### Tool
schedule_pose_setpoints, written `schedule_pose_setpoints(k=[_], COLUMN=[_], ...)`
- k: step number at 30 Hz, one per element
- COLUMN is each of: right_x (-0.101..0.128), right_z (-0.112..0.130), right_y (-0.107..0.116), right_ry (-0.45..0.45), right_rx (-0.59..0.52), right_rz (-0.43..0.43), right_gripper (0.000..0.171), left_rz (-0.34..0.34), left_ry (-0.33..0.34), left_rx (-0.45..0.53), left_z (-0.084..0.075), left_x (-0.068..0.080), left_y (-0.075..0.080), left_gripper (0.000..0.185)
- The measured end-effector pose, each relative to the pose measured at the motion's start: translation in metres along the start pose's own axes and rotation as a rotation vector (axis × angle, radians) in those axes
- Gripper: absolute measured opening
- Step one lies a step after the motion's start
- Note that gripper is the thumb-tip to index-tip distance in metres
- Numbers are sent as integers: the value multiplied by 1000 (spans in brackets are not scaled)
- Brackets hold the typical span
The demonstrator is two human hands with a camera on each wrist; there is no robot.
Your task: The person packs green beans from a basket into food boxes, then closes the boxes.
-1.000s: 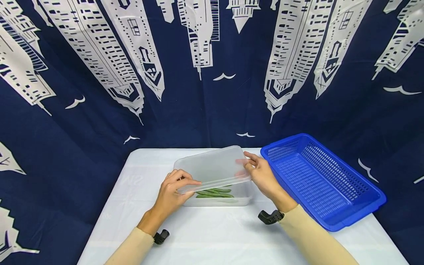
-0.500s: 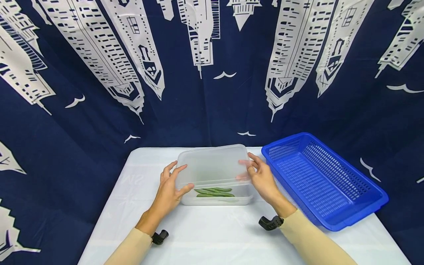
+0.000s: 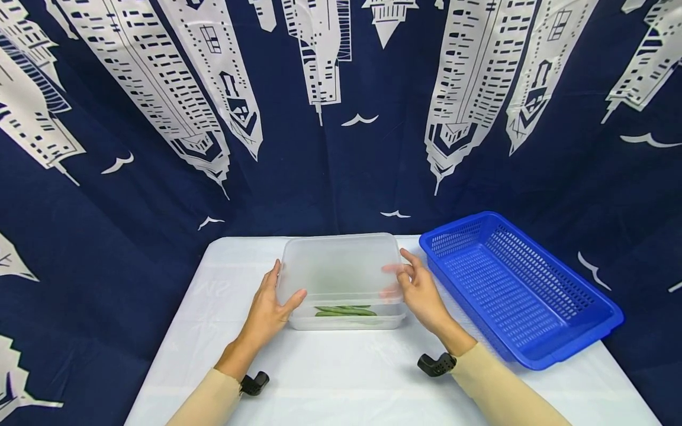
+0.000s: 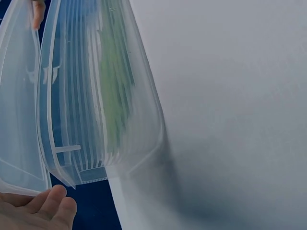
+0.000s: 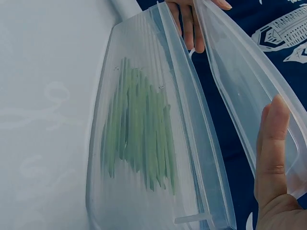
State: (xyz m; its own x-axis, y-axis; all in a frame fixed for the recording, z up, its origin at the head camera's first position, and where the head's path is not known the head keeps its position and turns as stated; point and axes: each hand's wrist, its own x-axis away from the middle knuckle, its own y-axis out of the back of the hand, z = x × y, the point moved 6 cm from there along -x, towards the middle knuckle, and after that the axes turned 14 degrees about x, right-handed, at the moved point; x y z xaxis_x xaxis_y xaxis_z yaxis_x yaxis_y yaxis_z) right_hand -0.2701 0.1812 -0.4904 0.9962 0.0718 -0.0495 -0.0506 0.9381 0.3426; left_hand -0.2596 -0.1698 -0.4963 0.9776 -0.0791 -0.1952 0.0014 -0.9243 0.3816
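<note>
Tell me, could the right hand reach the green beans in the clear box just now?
Probably not directly. The lid sits between both hands over the clear box, covering the green beans. The right hand is on the lid's edge, so the lid would have to come away first.

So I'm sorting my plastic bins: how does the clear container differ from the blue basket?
The clear container has smooth see-through walls; the blue basket is opaque with perforated mesh sides. The container holds green beans and has a lid held over it by both hands; the basket is open-topped and looks larger. Both are rectangular plastic and sit on the white table.
</note>
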Motion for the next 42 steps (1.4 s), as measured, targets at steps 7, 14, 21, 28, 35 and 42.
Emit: schedule_pose_setpoints(k=[7,14,21,28,35,42], right_x=[5,6,9,9,10,10], right_z=[3,7,12,7,4,-2], right_y=[2,7,11,13,14,14], right_ry=[30,84,151,125,118,124], right_rx=[247,532,702,761,775,793], right_rz=[-14,-98,-191,-206,-197,-195], right_gripper=[65,60,56,56,55,55], left_rz=[35,66,118,148,164,173], left_ry=[2,15,54,58,67,70], left_rx=[-48,-68,-86,-97,-97,-97], left_z=[3,10,13,13,16,20], left_x=[6,9,12,10,9,8], left_y=[1,1,1,0,-3,-7], left_gripper=[106,115,127,133,135,136])
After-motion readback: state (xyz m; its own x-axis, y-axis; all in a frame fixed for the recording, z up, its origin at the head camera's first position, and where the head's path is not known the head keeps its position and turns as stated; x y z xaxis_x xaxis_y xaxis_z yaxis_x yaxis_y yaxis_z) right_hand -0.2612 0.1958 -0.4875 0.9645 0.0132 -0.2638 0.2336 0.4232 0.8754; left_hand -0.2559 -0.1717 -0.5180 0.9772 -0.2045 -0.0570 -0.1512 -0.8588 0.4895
